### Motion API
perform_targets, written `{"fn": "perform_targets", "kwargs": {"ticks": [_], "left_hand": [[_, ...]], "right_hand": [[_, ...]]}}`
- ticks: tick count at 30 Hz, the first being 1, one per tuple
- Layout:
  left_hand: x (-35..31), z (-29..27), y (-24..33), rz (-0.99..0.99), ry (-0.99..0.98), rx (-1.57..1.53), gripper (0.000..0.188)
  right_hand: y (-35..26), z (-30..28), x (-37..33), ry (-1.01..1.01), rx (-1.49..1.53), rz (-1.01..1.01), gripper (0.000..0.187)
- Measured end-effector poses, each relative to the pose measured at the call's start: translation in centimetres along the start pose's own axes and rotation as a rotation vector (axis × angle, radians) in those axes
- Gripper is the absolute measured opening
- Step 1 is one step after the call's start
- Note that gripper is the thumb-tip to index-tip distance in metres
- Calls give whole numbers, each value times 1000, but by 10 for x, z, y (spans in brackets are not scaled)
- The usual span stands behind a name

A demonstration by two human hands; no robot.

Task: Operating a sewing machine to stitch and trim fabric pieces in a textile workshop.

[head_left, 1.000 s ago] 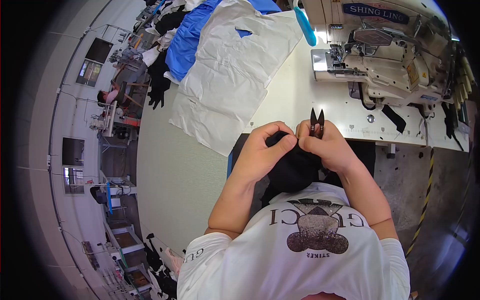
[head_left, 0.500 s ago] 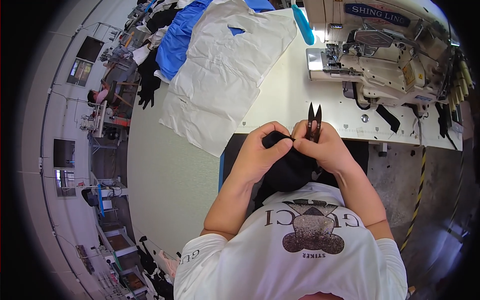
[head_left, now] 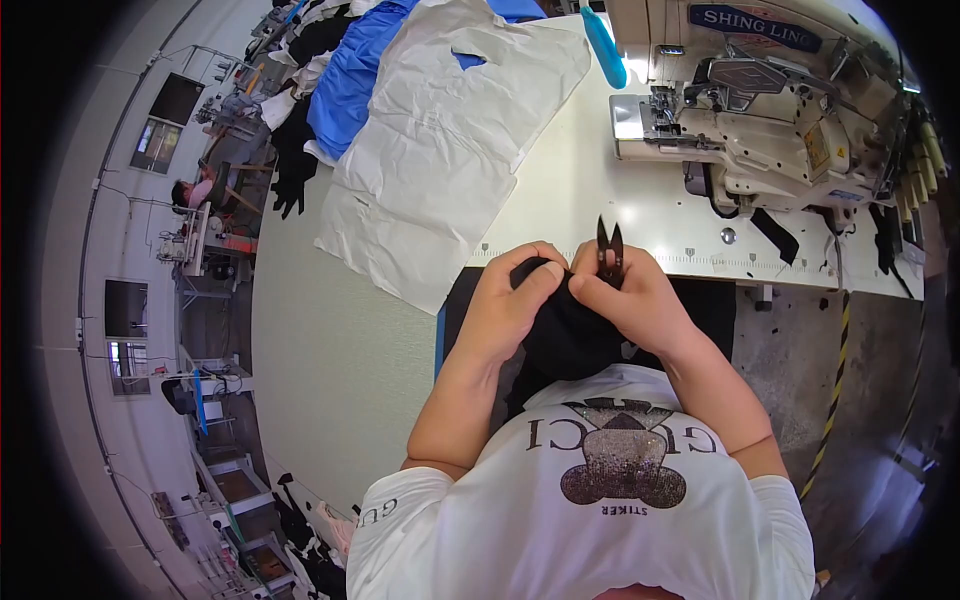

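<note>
Hands unmoved: left hand and right hand pinch black fabric.

Blue nameplate with white lettering, long rectangle, on top front of cream sewing machine at far table edge. Small yellow label on machine's right body (slightly tilted). White plastic bag flat on table, left of machine.

A piece of black fabric is bunched up at the table's near edge, its top pinched. Small black thread snips stand just above it, blades pointing up and slightly parted.
</note>
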State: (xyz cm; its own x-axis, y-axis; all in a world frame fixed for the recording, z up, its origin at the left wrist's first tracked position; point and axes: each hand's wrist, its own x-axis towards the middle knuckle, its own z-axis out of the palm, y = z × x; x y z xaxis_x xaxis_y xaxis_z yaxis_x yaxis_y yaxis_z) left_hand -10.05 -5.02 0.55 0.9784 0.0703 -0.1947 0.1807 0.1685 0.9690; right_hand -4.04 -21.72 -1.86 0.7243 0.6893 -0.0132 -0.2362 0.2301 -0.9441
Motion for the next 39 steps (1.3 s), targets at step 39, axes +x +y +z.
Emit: {"fn": "perform_targets", "kwargs": {"ticks": [39], "left_hand": [[8, 10, -14, 217, -186, 138, 5]], "right_hand": [[8, -7, -10, 67, 88, 8, 34]]}}
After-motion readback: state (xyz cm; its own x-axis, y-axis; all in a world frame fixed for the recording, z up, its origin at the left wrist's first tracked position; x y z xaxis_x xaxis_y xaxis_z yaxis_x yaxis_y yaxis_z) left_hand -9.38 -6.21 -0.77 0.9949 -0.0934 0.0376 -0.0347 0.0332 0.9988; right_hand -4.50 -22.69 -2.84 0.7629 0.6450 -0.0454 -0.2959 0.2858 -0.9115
